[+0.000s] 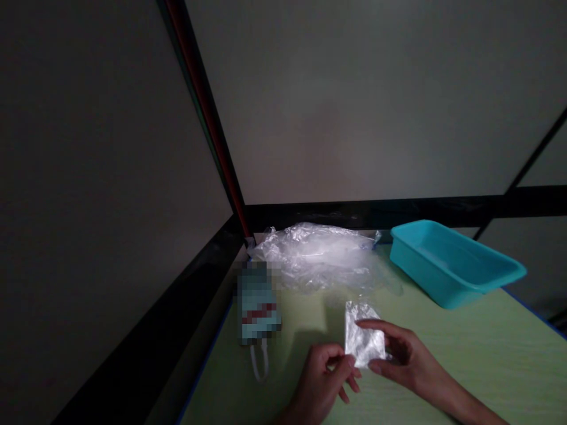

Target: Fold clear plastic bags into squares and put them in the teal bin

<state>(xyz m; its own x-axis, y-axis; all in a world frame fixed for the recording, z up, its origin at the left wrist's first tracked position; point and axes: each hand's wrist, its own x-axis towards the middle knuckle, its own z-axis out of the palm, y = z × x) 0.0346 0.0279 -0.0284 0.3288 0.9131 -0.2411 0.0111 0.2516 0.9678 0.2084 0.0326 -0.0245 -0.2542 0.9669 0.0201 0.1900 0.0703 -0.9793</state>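
Just above the table, a small square of shiny, see-through plastic, which looks like a folded plastic bag [364, 343], is held between my two hands. My left hand [322, 373] pinches its lower left corner between thumb and fingers. On the other side, my right hand [405, 357] grips it, with the index finger laid across its face and the thumb at its lower edge. Behind them, a loose heap of clear plastic bags [316, 257] lies crumpled along the back of the table.
A turquoise plastic basin [447, 268] stands at the back right of the pale green table [478, 348]. At the left lies a blurred-out teal item [259, 304] with a white loop [260, 365]. Grey walls [354, 118] with dark trim close off the back and left.
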